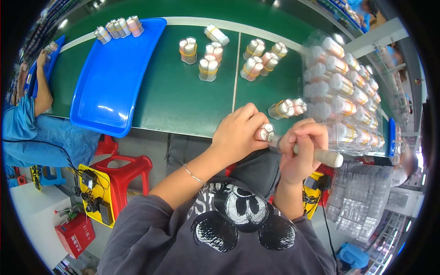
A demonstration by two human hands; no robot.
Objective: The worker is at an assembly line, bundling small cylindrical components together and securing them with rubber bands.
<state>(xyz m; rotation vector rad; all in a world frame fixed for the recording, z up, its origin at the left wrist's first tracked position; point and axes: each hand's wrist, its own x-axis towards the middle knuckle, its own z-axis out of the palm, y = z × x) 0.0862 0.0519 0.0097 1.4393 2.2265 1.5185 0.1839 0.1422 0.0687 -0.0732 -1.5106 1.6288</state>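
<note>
At the near edge of the table, my left hand (240, 130) is closed around a small bundle of short white and pink cylinders (265, 133), their round ends turned toward my right hand. My right hand (300, 149) grips a tool with a pale, round-ended handle (329, 158). Its other end points at the bundle, and I cannot make out its tip or whether it touches. Just beyond my hands, two more bundles (288, 107) lie side by side on the green table (183, 105). Several similar bundles (208, 68), each wrapped with a yellow band, stand farther back.
A blue tray (107, 87) lies at the left with several bundles at its far end. Clear plastic trays (341, 96) full of bundles are stacked at the right, above stacked empty trays (362, 197). A red stool (130, 172) stands below left. Another person's arm (42, 87) is at far left.
</note>
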